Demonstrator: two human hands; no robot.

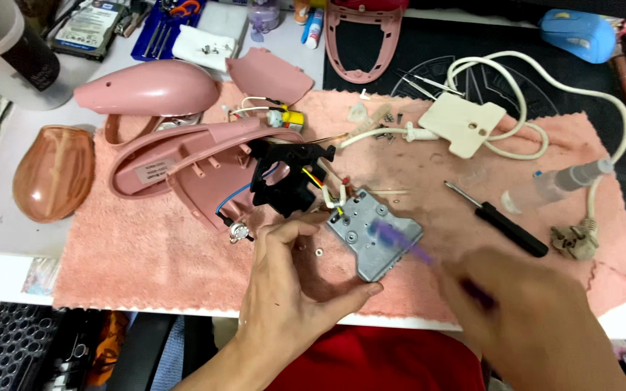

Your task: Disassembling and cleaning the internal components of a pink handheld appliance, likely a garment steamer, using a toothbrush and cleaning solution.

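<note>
Head view looking down at a pretty messy bench. The left hand [291, 289] has its thumb and fingers spread around the near-left edge of a small grey metal plate [375, 233], steadying it on the pink towel [146, 253] near the middle of the scene. Coloured wires [325, 187] run from that plate's far corner to a black plastic bracket [284, 177], which sits against the opened pink appliance shell [182, 163] to the left. The right hand [523, 318] is blurry, near and to the right, and it's closed around a purple-handled tool [407, 246] whose tip lies over the plate; can't tell exactly where it touches.

Other stuff on the towel: a black-handled screwdriver [505, 221] to the right, a cream-coloured part [464, 123] with a white power cord [545, 87] looping off far right, and a clear syringe [552, 187]. A second pink cover [146, 88] sits far left, a brownish oval piece [53, 174] at the left edge, and a blue computer mouse [577, 32] far right.
</note>
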